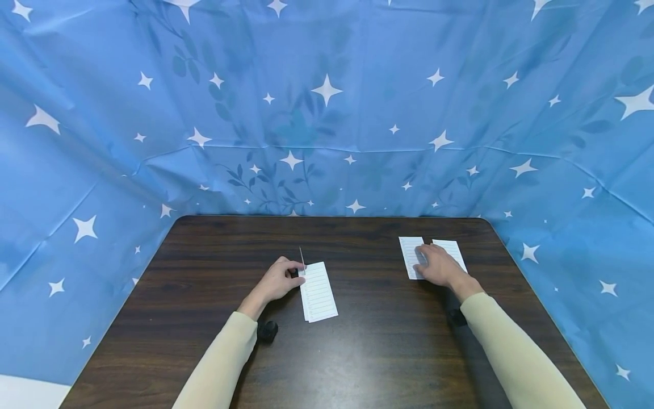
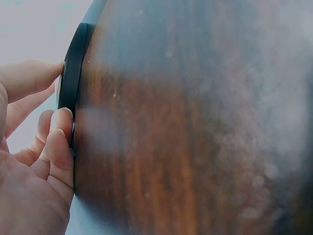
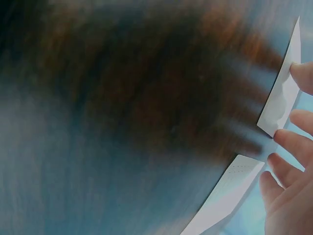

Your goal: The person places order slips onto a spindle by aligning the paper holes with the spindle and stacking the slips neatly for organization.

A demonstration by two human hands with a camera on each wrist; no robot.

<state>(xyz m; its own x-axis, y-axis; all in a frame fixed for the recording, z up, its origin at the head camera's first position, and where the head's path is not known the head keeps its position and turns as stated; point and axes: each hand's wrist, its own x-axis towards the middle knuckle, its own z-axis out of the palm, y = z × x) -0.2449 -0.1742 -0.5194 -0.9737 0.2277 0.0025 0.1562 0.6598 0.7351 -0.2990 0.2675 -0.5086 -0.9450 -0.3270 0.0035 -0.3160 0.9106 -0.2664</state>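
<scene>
My left hand (image 1: 276, 279) pinches a thin card (image 1: 302, 259) that stands on edge, seen nearly edge-on. In the left wrist view a narrow dark strip (image 2: 73, 66) shows at the thumb and fingertips; I cannot tell whether it is that card. Right beside it, white lined cards (image 1: 319, 295) lie overlapped on the table. Farther right, my right hand (image 1: 440, 267) reaches over another white lined card (image 1: 411, 257), its thumb and a fingertip touching the card in the right wrist view. A second lined card (image 1: 451, 248) lies just right of it, partly hidden by that hand.
The dark wood-grain table (image 1: 373, 352) has rounded far corners. A blue curtain with white stars (image 1: 327, 113) hangs behind it and along both sides. Black wrist devices sit under the left wrist (image 1: 267, 331) and the right wrist (image 1: 456, 317).
</scene>
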